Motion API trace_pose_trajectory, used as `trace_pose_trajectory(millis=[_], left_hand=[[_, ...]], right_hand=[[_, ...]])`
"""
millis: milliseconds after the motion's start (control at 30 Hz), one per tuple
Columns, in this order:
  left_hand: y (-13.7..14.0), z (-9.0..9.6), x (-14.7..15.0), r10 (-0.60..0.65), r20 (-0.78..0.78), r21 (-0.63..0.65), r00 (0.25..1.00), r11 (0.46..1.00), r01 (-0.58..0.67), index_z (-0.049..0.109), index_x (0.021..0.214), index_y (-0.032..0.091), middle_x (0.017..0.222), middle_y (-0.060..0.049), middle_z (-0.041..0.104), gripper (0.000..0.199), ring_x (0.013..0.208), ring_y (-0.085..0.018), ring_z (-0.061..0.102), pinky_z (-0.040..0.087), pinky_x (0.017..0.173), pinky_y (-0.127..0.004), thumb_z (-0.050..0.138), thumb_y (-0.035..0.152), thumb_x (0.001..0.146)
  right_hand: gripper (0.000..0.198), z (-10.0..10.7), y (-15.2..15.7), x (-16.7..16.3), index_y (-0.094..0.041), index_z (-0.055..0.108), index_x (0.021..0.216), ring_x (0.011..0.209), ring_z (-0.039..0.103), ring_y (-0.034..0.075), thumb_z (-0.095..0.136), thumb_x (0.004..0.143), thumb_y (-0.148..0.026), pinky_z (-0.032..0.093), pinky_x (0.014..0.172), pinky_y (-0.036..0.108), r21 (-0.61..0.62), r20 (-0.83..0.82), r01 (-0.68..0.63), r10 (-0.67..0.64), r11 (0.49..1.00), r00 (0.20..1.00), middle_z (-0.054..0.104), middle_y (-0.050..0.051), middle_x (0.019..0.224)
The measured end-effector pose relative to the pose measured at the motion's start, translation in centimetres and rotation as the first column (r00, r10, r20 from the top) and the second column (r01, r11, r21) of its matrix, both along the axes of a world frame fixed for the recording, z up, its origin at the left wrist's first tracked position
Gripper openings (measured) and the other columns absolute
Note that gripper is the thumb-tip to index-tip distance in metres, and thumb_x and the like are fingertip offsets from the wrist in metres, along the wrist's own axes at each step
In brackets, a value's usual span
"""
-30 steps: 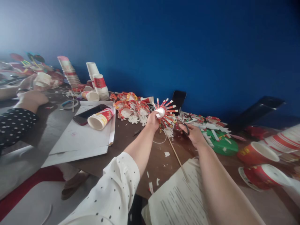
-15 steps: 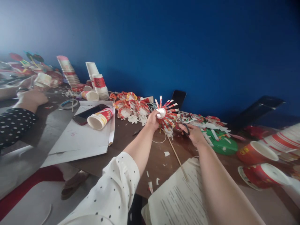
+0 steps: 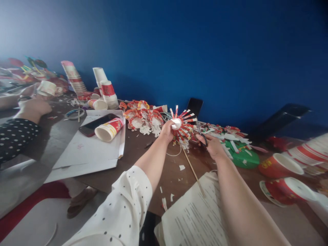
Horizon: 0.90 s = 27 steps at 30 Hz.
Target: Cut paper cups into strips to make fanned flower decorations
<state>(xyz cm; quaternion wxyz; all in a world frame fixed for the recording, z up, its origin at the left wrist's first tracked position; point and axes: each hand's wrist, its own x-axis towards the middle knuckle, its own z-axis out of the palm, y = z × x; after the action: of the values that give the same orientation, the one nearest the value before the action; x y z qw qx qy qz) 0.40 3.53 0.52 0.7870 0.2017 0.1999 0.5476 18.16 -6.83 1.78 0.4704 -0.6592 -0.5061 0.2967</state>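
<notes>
In my left hand I grip a paper cup cut into strips that fan out around its round white base. The strips are red and white. My right hand is closed on scissors with dark handles, their blades beside the right-hand strips; whether they touch a strip I cannot tell. A thin wooden stick slants below the cut cup, its lower end over a printed sheet. Cut paper flowers are heaped left of my left hand.
A green disc with paper scraps lies to the right, near red cups. Behind stands a dark phone by the blue wall. On the left are a white board, a lying cup, cup stacks and another person's hand.
The scissors have turned slightly, with the blades now pointing more upward beside the strips. My left hand keeps its hold on the cut cup.
</notes>
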Motion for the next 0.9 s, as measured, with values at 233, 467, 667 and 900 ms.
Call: trace_pose_trajectory(millis=[233,467,667,900], left_hand=[[0.0,0.1,0.0,0.009,-0.039,0.027,0.999,1.000,-0.007,0.069,0.074,0.010,0.069,-0.010,0.072,0.014,0.065,-0.021,0.068,0.054,0.072,-0.032,0.062,0.012,0.062],[0.1,0.1,0.1,0.001,-0.084,0.001,0.996,1.000,-0.001,0.068,0.072,0.010,0.068,-0.011,0.071,0.017,0.065,-0.021,0.068,0.053,0.069,-0.031,0.056,0.010,0.059],[0.4,-0.1,0.2,0.014,-0.094,-0.028,0.996,0.999,-0.017,0.066,0.070,0.012,0.062,-0.007,0.068,0.013,0.063,-0.020,0.067,0.052,0.068,-0.029,0.057,0.010,0.060],[0.5,-0.4,0.3,0.029,-0.109,-0.034,0.994,0.999,-0.033,0.064,0.068,0.011,0.061,-0.007,0.067,0.013,0.060,-0.017,0.064,0.049,0.063,-0.027,0.056,0.011,0.058]], right_hand=[[0.050,0.1,0.0,-0.1,-0.020,0.072,0.071,0.059,0.057,0.020,0.071,0.064,-0.070,0.044,0.059,0.031,0.018,0.016,-0.012,0.012,1.000,1.000,0.063,0.002,0.057],[0.048,-0.2,0.1,0.3,-0.020,0.070,0.068,0.059,0.056,0.018,0.072,0.065,-0.068,0.042,0.057,0.030,0.027,-0.037,-0.044,0.045,0.999,0.998,0.066,0.002,0.062],[0.047,-0.8,0.4,0.8,-0.019,0.073,0.077,0.061,0.058,0.019,0.070,0.070,-0.065,0.038,0.055,0.029,0.034,-0.069,-0.088,0.090,0.996,0.994,0.068,0.003,0.067],[0.043,-1.0,0.5,1.0,-0.019,0.074,0.080,0.060,0.056,0.018,0.070,0.072,-0.062,0.037,0.055,0.028,0.030,-0.076,-0.104,0.106,0.994,0.991,0.068,0.002,0.066]])
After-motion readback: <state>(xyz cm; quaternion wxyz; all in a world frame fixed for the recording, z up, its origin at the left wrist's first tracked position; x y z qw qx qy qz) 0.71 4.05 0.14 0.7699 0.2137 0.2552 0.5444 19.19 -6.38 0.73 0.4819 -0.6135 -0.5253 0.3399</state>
